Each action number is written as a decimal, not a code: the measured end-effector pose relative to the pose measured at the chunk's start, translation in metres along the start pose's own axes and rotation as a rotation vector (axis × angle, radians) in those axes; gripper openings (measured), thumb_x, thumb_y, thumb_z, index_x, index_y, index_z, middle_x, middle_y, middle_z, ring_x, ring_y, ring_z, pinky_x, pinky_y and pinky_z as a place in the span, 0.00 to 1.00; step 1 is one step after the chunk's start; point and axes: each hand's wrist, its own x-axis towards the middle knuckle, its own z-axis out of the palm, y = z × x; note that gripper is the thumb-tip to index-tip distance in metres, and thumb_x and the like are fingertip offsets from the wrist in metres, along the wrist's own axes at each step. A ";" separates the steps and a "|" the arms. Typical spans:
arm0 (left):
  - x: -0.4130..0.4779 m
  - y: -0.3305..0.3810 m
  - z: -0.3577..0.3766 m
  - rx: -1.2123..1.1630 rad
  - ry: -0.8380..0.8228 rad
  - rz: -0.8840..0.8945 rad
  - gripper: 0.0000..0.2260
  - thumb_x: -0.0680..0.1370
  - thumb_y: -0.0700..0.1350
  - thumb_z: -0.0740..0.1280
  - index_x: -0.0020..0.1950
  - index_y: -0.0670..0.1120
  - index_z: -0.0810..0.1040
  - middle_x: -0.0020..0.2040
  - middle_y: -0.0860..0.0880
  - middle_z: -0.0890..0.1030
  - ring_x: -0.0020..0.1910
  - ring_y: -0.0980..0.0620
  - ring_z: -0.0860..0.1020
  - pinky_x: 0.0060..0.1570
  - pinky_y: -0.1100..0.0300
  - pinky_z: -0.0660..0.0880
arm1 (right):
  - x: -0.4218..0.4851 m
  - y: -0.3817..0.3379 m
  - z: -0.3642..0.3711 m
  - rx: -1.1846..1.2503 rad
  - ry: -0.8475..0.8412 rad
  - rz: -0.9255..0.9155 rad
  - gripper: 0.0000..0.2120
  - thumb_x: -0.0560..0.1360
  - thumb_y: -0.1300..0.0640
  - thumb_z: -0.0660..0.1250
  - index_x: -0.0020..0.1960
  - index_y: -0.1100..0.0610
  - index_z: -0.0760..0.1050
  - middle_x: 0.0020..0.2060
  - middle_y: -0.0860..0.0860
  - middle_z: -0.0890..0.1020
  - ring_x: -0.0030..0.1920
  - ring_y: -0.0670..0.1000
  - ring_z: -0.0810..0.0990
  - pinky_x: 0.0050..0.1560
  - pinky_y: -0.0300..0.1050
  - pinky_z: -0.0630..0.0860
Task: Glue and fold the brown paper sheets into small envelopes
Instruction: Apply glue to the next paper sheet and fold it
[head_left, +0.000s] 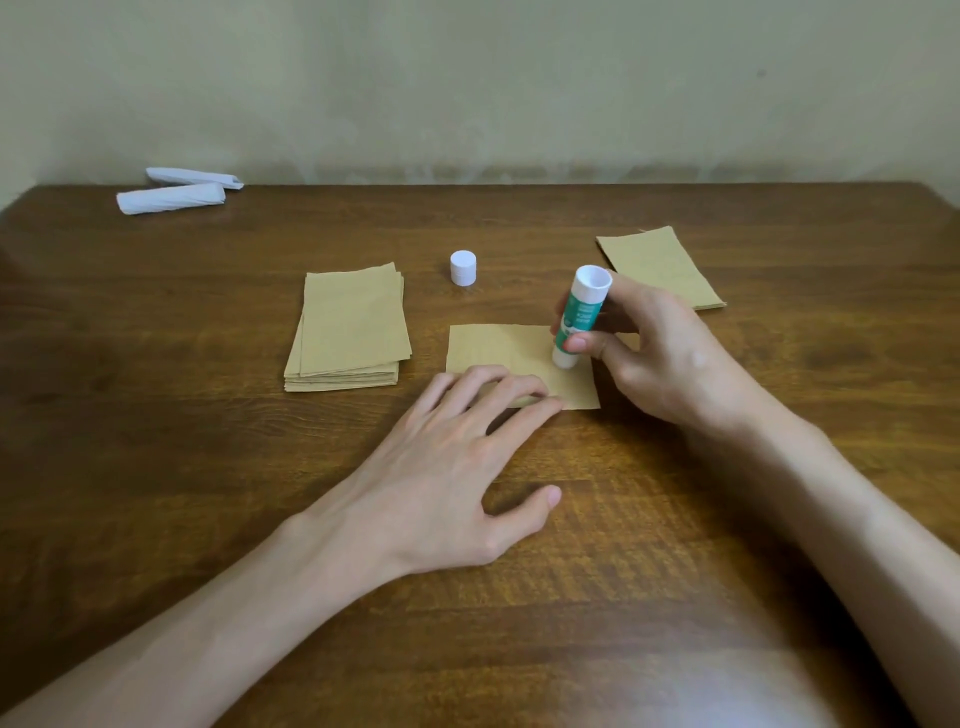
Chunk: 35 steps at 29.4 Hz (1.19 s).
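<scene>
Brown paper sheet (493, 351) lying flat, left hand (447, 457) pressing its edge, right hand (660, 353) gripping glue stick (579, 317)

stack (349, 327) left of sheet (498, 349), cap (463, 267) behind

Bare forearms (218, 618) lead to the left hand (441, 467) and right hand (670, 358).

Cannot read the blurred print on the glue stick (578, 317), nor judge contact between its lower tip and the brown sheet (498, 348). Left of the stick, lose the sheet's near edge under fingers of the left hand (441, 467); right of it, lose a corner of the paper pile (660, 260) behind the right hand (660, 353)
</scene>
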 end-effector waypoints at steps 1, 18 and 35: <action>0.000 0.000 0.000 -0.001 0.000 0.000 0.31 0.82 0.67 0.54 0.83 0.55 0.61 0.79 0.58 0.62 0.78 0.55 0.57 0.77 0.52 0.59 | 0.000 0.000 0.000 -0.008 0.011 0.000 0.09 0.81 0.59 0.72 0.59 0.51 0.78 0.53 0.43 0.85 0.58 0.45 0.83 0.63 0.55 0.79; 0.000 0.000 0.000 0.001 -0.009 0.000 0.32 0.82 0.68 0.53 0.83 0.56 0.59 0.80 0.59 0.60 0.79 0.55 0.55 0.78 0.53 0.56 | 0.020 -0.004 0.005 -0.122 0.131 0.082 0.12 0.81 0.55 0.72 0.63 0.54 0.77 0.53 0.45 0.83 0.54 0.47 0.81 0.55 0.42 0.75; 0.001 0.000 0.000 -0.008 -0.008 0.004 0.32 0.82 0.68 0.53 0.84 0.56 0.59 0.80 0.59 0.60 0.79 0.56 0.55 0.78 0.52 0.58 | -0.005 -0.001 0.001 0.035 0.057 -0.024 0.10 0.80 0.59 0.73 0.60 0.56 0.77 0.55 0.45 0.86 0.60 0.42 0.83 0.64 0.50 0.80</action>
